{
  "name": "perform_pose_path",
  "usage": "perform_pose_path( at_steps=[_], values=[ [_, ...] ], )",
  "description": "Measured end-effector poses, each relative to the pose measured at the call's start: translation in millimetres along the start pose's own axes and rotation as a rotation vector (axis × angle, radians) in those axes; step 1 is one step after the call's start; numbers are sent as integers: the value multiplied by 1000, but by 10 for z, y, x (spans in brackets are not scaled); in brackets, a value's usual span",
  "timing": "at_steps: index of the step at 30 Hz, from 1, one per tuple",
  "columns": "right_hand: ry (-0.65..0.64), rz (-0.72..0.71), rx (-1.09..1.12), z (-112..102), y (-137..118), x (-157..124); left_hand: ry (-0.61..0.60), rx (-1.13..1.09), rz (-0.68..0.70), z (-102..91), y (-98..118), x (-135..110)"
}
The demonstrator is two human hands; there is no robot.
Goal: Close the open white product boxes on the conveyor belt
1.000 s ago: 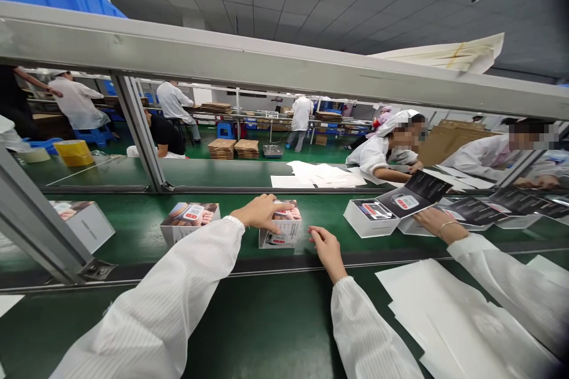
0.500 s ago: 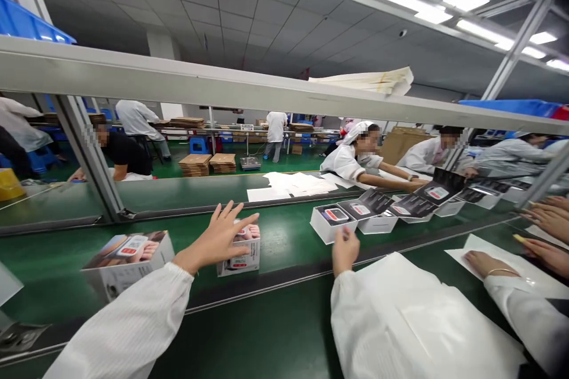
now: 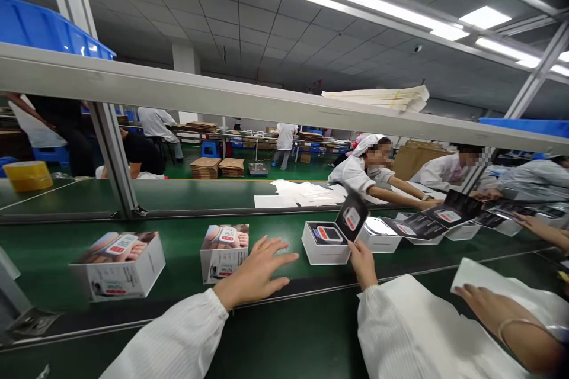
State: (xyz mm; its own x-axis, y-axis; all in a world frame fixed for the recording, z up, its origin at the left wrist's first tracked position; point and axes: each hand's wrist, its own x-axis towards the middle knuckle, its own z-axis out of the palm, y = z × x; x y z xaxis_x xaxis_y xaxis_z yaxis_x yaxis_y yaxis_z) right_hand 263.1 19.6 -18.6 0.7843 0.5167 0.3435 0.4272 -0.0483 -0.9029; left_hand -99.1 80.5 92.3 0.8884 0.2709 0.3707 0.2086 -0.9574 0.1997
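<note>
1. The right hand (image 3: 363,263) pinches the lid (image 3: 353,218) of the open box (image 3: 324,253) near its lower edge, probably to control the flap while leaving the contents uncovered.
2. The open box sits flat on the green worktop (image 3: 284,231), which likely steadies it against the pull.
3. The left hand (image 3: 258,266) has its grip spread, holding nothing, beside the closed box (image 3: 224,254); contact cannot be told.
4. That box stands picture-side up, well apart from another printed box (image 3: 122,266), perhaps for reaching room.
</note>
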Motion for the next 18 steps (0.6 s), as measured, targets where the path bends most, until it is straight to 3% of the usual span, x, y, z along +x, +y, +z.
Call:
perform_pose_path(
  at_steps=[5,9,13,15,18],
  values=[
    [-296,-76,-22,96,-255,-515,276,86,13,313,110,359],
    [-428,-83,-21,217,-445,-709,165,-9,-220,699,3,526],
    [-484,-33,58,370,-419,-745,92,-118,-381,1046,-183,442],
    [-457,-47,76,450,-371,-730,94,-140,-382,1108,-264,351],
    [-399,-30,100,555,-347,-660,86,-144,-306,1018,-374,236]
  ],
)
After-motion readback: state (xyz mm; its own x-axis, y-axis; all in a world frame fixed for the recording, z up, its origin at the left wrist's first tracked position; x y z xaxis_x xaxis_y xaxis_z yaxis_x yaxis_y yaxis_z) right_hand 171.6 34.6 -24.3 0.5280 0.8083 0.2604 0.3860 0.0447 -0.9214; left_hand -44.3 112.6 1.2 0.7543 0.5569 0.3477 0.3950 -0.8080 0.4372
